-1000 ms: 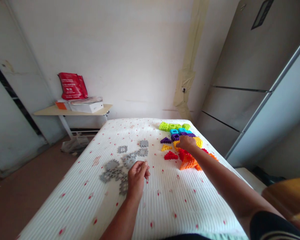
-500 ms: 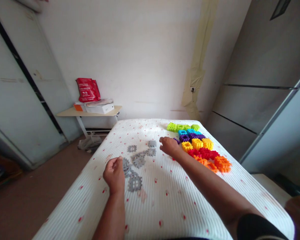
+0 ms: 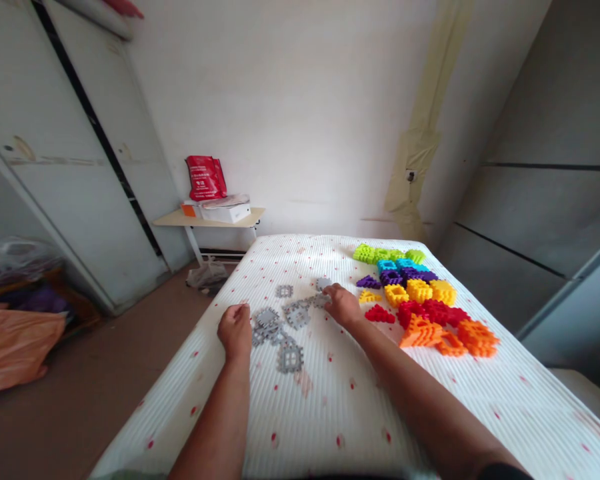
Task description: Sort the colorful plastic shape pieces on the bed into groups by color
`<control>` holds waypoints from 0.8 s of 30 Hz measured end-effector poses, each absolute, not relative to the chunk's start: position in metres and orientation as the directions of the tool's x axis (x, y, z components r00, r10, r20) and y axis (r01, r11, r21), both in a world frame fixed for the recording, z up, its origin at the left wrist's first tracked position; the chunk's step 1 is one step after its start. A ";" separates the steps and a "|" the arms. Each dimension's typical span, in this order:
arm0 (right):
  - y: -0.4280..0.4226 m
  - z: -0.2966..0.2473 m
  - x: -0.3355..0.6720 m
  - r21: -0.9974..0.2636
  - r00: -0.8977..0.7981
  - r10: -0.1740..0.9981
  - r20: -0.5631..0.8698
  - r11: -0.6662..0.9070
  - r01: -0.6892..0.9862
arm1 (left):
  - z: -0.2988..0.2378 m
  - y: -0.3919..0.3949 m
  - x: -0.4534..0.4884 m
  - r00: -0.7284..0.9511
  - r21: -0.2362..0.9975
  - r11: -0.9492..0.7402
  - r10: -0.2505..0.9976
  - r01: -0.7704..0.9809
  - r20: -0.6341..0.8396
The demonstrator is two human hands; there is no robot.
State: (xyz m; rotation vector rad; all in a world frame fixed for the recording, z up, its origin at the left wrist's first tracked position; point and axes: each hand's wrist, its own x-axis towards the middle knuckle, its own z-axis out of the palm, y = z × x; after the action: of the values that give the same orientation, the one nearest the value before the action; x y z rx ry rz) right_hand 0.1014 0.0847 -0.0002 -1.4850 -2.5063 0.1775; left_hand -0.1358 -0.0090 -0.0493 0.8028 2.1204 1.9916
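My right hand (image 3: 341, 305) reaches over the far end of a loose group of flat grey toothed building pieces (image 3: 298, 315). Its fingers are bent down onto a grey piece (image 3: 323, 283) there; the fingertips are partly hidden. My left hand (image 3: 236, 330) hovers at the near left side of the group, fingers curled closed, with nothing visible in them. By it lie a small heap of grey pieces (image 3: 267, 320) and a single square grey piece (image 3: 291, 358). Another square grey piece (image 3: 284, 291) lies apart, farther back.
Colour-sorted blocks stand in rows on the right: green (image 3: 380, 255), blue (image 3: 387, 265), purple (image 3: 391, 277), yellow (image 3: 396, 295), red (image 3: 437, 312) and orange (image 3: 477, 338). All rest on a white dotted mattress (image 3: 330, 413). A small table (image 3: 170, 219) with a red bag (image 3: 206, 178) stands behind left.
My right hand has come down from beside the purple and yellow blocks onto the far grey pieces. My left hand stays near the grey heap. The view has swung slightly left.
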 end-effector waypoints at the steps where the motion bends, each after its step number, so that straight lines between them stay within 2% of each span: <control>1: 0.086 -0.004 0.102 -0.227 -0.458 0.879 0.131 0.476 0.849 | -0.050 -0.009 -0.135 -0.846 0.954 0.000 0.461 0.300 0.267; 9: 0.088 -0.017 0.106 -0.277 -0.470 0.874 0.124 0.486 0.829 | -0.055 -0.012 -0.136 -0.836 0.943 0.025 0.472 0.331 0.280; 24: 0.085 -0.015 0.111 -0.217 -0.497 0.865 0.067 0.499 0.839 | -0.062 -0.012 -0.140 -0.823 0.932 0.031 0.481 0.362 0.303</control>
State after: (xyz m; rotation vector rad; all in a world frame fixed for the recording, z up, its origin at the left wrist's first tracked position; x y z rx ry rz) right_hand 0.1114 0.0849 -0.0149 -1.4755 -2.5724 0.2326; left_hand -0.1395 -0.0121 -0.0625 0.8967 2.1863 1.9245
